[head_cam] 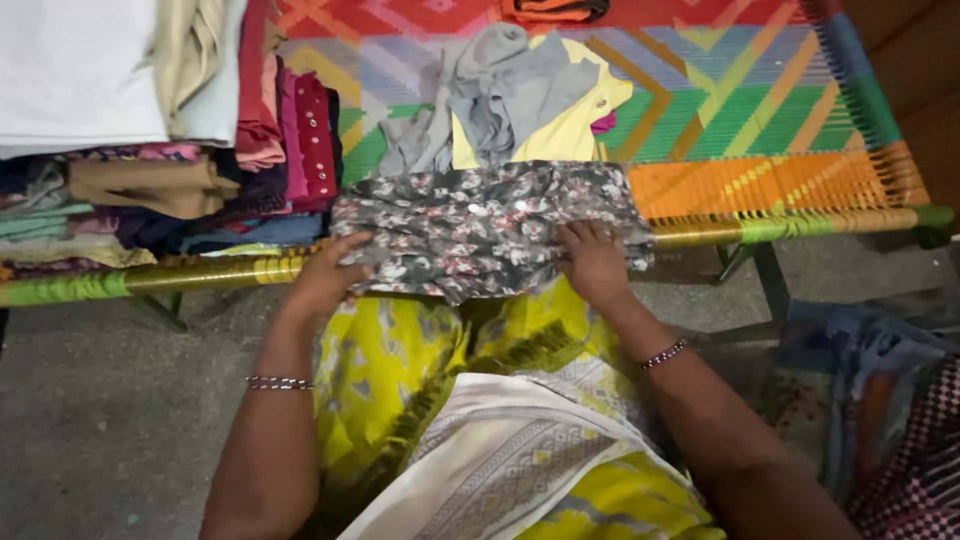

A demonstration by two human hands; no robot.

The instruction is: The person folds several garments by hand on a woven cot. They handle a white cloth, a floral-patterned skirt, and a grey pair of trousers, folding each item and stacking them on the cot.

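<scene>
Matt floral cloth garment (480,225) on woven plastic-cord cot (760,110).

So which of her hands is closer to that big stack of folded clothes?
The left. The left hand rests on the near left corner of the floral garment, right beside the stack of folded clothes. The right hand presses the garment's right side, farther away.

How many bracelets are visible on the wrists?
2: a beaded bracelet on the left wrist, below the left hand, and a beaded bracelet on the right wrist, below the right hand. None looks hidden.
</scene>
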